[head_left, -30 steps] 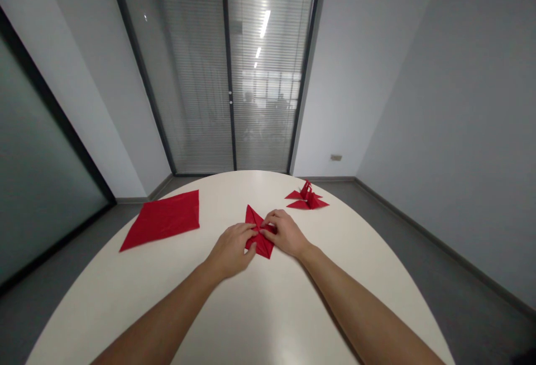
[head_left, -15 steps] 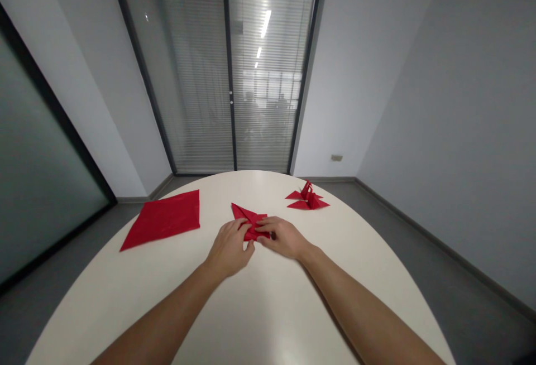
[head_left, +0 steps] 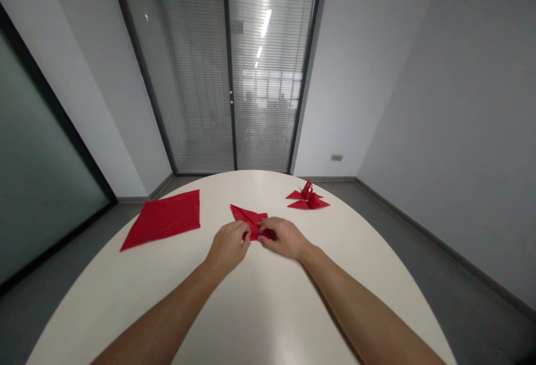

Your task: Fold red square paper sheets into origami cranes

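Observation:
A partly folded red paper piece (head_left: 248, 219) lies near the middle of the round white table (head_left: 251, 309). My left hand (head_left: 228, 246) pinches its near left edge with curled fingers. From the right, my right hand (head_left: 282, 237) presses its fingers together on the same piece. One pointed flap sticks out to the far left beyond my fingers; the rest is hidden under my hands.
A flat red square sheet (head_left: 165, 218) lies on the table's left side. A finished red paper crane (head_left: 307, 198) stands at the far right of the tabletop. Beyond the table are glass doors with blinds (head_left: 228, 69) and grey walls.
The red piece has been folded flatter and smaller: its near point, seen below my hands a second ago, is gone. Both hands have shifted slightly away from me and closed together.

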Action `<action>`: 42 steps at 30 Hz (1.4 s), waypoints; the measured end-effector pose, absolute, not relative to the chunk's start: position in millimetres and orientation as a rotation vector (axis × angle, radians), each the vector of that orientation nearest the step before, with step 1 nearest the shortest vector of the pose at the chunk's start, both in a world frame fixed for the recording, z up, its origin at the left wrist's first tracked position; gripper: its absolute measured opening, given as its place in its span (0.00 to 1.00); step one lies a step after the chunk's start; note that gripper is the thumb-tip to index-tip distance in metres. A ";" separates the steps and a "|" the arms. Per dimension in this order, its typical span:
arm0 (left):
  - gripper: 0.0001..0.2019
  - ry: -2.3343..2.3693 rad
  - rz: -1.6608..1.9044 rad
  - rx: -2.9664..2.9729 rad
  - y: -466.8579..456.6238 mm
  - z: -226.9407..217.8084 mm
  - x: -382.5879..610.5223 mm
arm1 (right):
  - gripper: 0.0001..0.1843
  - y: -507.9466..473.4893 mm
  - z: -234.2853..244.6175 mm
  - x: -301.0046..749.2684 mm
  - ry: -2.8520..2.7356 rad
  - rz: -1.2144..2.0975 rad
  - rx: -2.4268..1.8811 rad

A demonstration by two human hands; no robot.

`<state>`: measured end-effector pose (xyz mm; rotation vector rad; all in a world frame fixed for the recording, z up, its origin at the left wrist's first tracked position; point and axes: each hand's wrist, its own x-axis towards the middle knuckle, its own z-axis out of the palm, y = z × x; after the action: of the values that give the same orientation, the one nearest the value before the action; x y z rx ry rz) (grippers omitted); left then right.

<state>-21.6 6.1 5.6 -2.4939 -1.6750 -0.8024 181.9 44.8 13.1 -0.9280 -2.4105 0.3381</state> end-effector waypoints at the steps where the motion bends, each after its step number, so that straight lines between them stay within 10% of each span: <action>1: 0.07 -1.676 -0.803 -2.489 5.9 5.5 -21.5 | 0.06 44.7 13.0 182.0 -2.418 0.336 -0.924; 24: 0.11 -1.550 -1.135 -2.255 16.5 1.9 -31.0 | 0.10 49.3 10.4 185.0 -2.083 0.478 -1.001; 36: 0.21 -1.236 -1.218 -2.221 9.5 9.8 -22.1 | 0.25 67.2 -4.8 175.5 -1.416 1.205 -0.851; 42: 0.21 -1.481 -1.137 -2.452 9.2 2.5 -22.7 | 0.16 60.9 -6.3 175.8 -1.674 0.856 -1.114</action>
<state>-22.7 9.2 2.5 -2.4517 -1.4810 -1.1373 175.8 60.9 -6.3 -1.1144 -1.6738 0.8557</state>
